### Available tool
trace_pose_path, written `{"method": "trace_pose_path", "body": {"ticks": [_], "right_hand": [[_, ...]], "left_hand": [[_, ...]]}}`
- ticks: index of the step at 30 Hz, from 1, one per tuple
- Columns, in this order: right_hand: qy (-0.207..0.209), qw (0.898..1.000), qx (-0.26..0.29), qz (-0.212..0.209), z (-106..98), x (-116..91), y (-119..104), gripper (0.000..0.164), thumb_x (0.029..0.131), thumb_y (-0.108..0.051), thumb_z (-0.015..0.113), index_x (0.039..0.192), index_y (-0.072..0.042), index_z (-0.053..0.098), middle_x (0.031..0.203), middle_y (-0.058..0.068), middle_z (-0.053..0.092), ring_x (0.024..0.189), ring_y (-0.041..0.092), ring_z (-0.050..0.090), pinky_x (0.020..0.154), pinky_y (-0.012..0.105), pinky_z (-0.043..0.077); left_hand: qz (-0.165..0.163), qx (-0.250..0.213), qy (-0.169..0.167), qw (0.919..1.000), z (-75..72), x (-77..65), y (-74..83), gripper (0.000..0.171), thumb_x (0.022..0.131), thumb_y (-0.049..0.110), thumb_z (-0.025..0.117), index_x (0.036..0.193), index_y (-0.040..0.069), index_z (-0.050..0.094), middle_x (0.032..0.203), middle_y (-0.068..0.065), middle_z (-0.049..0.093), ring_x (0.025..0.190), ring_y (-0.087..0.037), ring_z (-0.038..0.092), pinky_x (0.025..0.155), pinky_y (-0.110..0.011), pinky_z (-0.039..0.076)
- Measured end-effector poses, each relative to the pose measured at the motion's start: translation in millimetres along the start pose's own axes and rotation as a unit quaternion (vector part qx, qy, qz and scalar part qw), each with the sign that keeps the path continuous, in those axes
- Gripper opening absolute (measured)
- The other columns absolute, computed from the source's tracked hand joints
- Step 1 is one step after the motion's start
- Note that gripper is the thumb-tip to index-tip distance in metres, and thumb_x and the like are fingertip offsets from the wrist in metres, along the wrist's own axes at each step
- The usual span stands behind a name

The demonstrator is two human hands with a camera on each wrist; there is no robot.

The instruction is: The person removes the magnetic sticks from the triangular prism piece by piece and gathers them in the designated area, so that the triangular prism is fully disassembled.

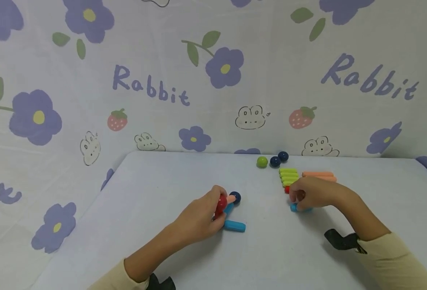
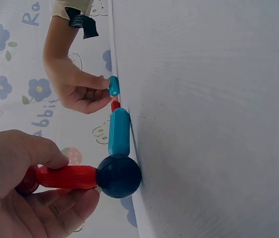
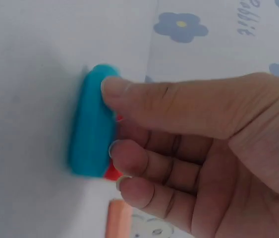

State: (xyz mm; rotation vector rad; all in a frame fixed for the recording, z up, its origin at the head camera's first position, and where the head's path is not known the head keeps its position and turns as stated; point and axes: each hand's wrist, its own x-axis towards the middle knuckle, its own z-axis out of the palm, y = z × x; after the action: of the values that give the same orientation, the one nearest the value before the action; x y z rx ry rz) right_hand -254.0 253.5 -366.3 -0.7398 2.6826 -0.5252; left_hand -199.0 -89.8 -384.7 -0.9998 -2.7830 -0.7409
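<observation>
My left hand [image 1: 195, 219] grips a red rod [image 2: 70, 177] of a small magnetic stick-and-ball build. A red ball [image 1: 221, 204] shows at those fingers, and a dark blue ball [image 2: 119, 176] joins the rod's other end. From that build a blue rod [image 1: 235, 226] points right along the table; a peach rod [image 1: 231, 199] and another dark blue ball [image 1: 236, 197] show on its far side. To the right, my right hand [image 1: 316, 193] pinches a separate blue rod [image 3: 92, 124] at the tabletop, thumb on its upper end. Part of a red rod [image 1: 287, 189] peeks out beside that hand.
Beyond the right hand lie a row of lime green rods [image 1: 289, 176] and peach rods [image 1: 318, 175]. Near the back edge sit a green ball [image 1: 262, 162] and two dark blue balls [image 1: 275, 161]. A patterned cloth [image 1: 213, 112] hangs behind the white table [image 1: 162, 177].
</observation>
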Motion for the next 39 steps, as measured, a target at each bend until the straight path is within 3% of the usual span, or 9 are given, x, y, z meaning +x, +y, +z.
{"method": "trace_pose_path", "body": {"ticks": [4, 10, 14, 19, 22, 26, 31, 34, 39], "right_hand": [[0.064, 0.994, 0.001, -0.089, -1.4, 5.7, -26.7, 0.012, 0.09, -0.014, 0.076, 0.101, -0.012, 0.071, 0.085, -0.008, 0.06, 0.078, 0.011, 0.053, 0.067, 0.026, 0.05], [0.166, 0.962, 0.002, -0.215, 13.0, 21.7, -100.6, 0.03, 0.09, -0.022, 0.078, 0.117, -0.013, 0.069, 0.106, -0.007, 0.066, 0.081, 0.008, 0.059, 0.068, 0.023, 0.054], [0.195, 0.947, -0.054, -0.248, 28.8, 31.6, -133.5, 0.042, 0.085, -0.024, 0.083, 0.121, -0.012, 0.067, 0.107, -0.004, 0.064, 0.087, 0.01, 0.062, 0.074, 0.022, 0.054], [0.234, 0.929, -0.114, -0.262, 44.6, 40.3, -142.6, 0.044, 0.079, -0.02, 0.088, 0.117, -0.009, 0.067, 0.101, -0.001, 0.064, 0.089, 0.012, 0.063, 0.078, 0.023, 0.055], [0.226, 0.937, -0.052, -0.26, 47.7, 43.3, -138.8, 0.042, 0.078, -0.018, 0.088, 0.115, -0.01, 0.068, 0.099, -0.004, 0.065, 0.086, 0.012, 0.062, 0.076, 0.023, 0.055], [0.177, 0.943, 0.141, -0.242, 48.5, 46.6, -129.0, 0.033, 0.084, -0.016, 0.083, 0.113, -0.01, 0.069, 0.098, -0.005, 0.065, 0.083, 0.015, 0.063, 0.072, 0.027, 0.056], [0.183, 0.902, 0.341, -0.191, 40.1, 42.2, -123.4, 0.028, 0.092, -0.013, 0.073, 0.118, -0.006, 0.066, 0.099, 0.005, 0.069, 0.085, 0.024, 0.067, 0.074, 0.032, 0.058], [0.194, 0.889, 0.372, -0.182, 31.9, 38.2, -122.0, 0.028, 0.093, -0.012, 0.071, 0.12, -0.006, 0.064, 0.101, 0.011, 0.068, 0.086, 0.028, 0.067, 0.075, 0.033, 0.059], [0.2, 0.892, 0.374, -0.157, 25.7, 28.8, -109.4, 0.032, 0.092, -0.009, 0.072, 0.122, -0.005, 0.062, 0.106, 0.014, 0.066, 0.088, 0.033, 0.065, 0.071, 0.037, 0.059]], "left_hand": [[-0.019, -0.008, -0.011, 0.9997, -0.5, 0.6, -1.8, 0.051, 0.091, 0.015, 0.075, 0.131, 0.008, 0.045, 0.104, -0.008, 0.068, 0.077, -0.013, 0.061, 0.069, -0.018, 0.053], [-0.032, -0.042, 0.002, 0.9986, -5.2, 1.1, -7.2, 0.046, 0.089, 0.02, 0.078, 0.125, 0.008, 0.053, 0.101, -0.006, 0.071, 0.083, -0.015, 0.066, 0.073, -0.02, 0.054], [-0.018, -0.084, 0.004, 0.9963, -3.5, 2.8, -14.0, 0.033, 0.089, 0.023, 0.078, 0.114, 0.007, 0.063, 0.098, -0.002, 0.074, 0.087, -0.012, 0.07, 0.076, -0.023, 0.055], [-0.011, -0.107, -0.012, 0.9941, 0.2, 5.7, -20.6, 0.021, 0.088, 0.023, 0.079, 0.102, 0.008, 0.071, 0.093, 0.001, 0.074, 0.086, -0.011, 0.072, 0.076, -0.026, 0.055], [-0.011, -0.096, -0.021, 0.9951, -0.1, 6.1, -21.3, 0.019, 0.088, 0.021, 0.079, 0.1, 0.008, 0.072, 0.091, 0.0, 0.074, 0.084, -0.011, 0.071, 0.074, -0.024, 0.055], [-0.014, -0.098, -0.031, 0.9946, -1.4, 5.8, -19.7, 0.017, 0.087, 0.018, 0.08, 0.098, 0.007, 0.073, 0.083, 0.003, 0.072, 0.073, -0.008, 0.065, 0.067, -0.023, 0.053], [-0.027, -0.119, -0.045, 0.9915, -0.7, 6.3, -18.2, 0.015, 0.088, 0.02, 0.079, 0.096, 0.008, 0.074, 0.075, 0.01, 0.067, 0.065, -0.004, 0.06, 0.063, -0.022, 0.053], [-0.036, -0.118, -0.044, 0.9914, -0.2, 6.8, -18.0, 0.018, 0.088, 0.021, 0.08, 0.098, 0.007, 0.075, 0.076, 0.011, 0.067, 0.067, -0.004, 0.06, 0.064, -0.021, 0.053], [-0.037, -0.106, -0.045, 0.9927, -1.0, 7.3, -17.5, 0.021, 0.087, 0.022, 0.08, 0.099, 0.005, 0.075, 0.08, 0.008, 0.069, 0.074, -0.005, 0.064, 0.069, -0.021, 0.053]]}}
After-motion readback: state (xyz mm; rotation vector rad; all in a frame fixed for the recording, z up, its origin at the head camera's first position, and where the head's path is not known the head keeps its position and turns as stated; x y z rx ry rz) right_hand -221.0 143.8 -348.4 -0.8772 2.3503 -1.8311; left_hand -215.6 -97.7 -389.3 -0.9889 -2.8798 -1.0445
